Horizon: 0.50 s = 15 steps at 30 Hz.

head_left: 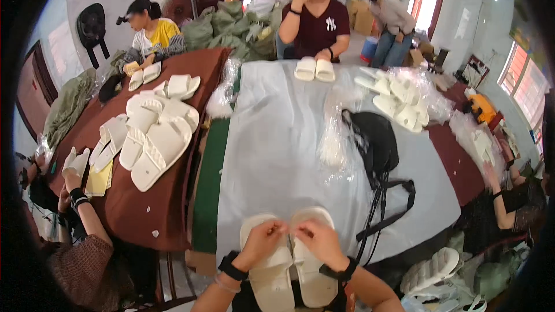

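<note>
Cream slide sandals [292, 266], paired side by side

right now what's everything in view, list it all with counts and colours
pair of slides: 2, cream, near table edge under both hands
second pair: 2, cream, far end
loose slides: a heap, cream, brown table to the left
bagged slides: several, cream, far right
clear bags: a pile, mid table
bag with straps: 1, black, right of middle
table cover: 1, pale grey
co-workers: about five around the tables
left hand: pinching between the slides
right hand: same spot
</note>
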Each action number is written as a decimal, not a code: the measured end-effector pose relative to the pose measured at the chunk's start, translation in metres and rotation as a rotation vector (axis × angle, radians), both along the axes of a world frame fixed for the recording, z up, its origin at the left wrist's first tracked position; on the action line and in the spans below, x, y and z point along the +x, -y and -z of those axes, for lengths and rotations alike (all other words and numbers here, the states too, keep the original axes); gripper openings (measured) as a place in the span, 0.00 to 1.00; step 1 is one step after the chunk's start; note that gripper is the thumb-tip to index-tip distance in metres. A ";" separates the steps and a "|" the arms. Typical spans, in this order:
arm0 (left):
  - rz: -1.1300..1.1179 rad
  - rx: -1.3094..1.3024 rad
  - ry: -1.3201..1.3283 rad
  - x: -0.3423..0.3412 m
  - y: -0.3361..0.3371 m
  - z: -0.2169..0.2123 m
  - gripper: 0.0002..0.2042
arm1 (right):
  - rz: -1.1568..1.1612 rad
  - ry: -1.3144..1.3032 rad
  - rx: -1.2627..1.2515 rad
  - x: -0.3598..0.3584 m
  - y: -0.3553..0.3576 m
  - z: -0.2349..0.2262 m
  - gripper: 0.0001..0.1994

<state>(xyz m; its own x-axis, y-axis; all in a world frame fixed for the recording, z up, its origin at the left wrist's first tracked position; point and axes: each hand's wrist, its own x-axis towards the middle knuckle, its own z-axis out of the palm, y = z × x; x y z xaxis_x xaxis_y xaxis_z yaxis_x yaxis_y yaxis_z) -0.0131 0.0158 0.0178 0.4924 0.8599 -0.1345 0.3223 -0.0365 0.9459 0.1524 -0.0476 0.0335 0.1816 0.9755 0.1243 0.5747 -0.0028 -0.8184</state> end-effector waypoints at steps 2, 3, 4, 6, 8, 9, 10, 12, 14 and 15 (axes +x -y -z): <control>0.002 0.025 0.047 -0.005 0.002 0.013 0.10 | -0.001 0.003 0.001 -0.004 0.002 0.007 0.10; 0.025 0.054 0.019 -0.002 0.001 0.012 0.10 | 0.000 -0.014 0.030 -0.001 0.003 0.010 0.10; 0.009 0.010 0.074 0.000 0.004 0.010 0.10 | 0.003 0.007 0.059 0.000 0.003 0.011 0.10; 0.002 -0.034 0.090 -0.002 0.006 0.009 0.09 | -0.009 0.005 -0.010 -0.001 0.005 0.010 0.09; -0.007 -0.014 0.133 -0.004 0.006 0.017 0.09 | -0.017 -0.004 0.008 -0.003 0.005 0.008 0.10; -0.016 -0.013 0.165 -0.004 0.004 0.020 0.09 | -0.026 -0.022 0.007 -0.003 0.005 0.006 0.10; -0.018 -0.040 0.183 -0.003 0.005 0.017 0.09 | -0.040 -0.021 -0.005 -0.003 0.006 0.002 0.11; 0.009 -0.051 0.178 -0.002 0.005 0.010 0.09 | -0.029 0.004 -0.025 -0.002 0.004 0.002 0.11; 0.033 -0.070 0.171 0.000 0.005 0.003 0.09 | -0.019 0.026 -0.052 -0.002 0.004 0.002 0.11; 0.028 -0.059 0.138 0.000 0.005 0.001 0.08 | -0.027 0.018 -0.063 -0.001 0.004 0.002 0.11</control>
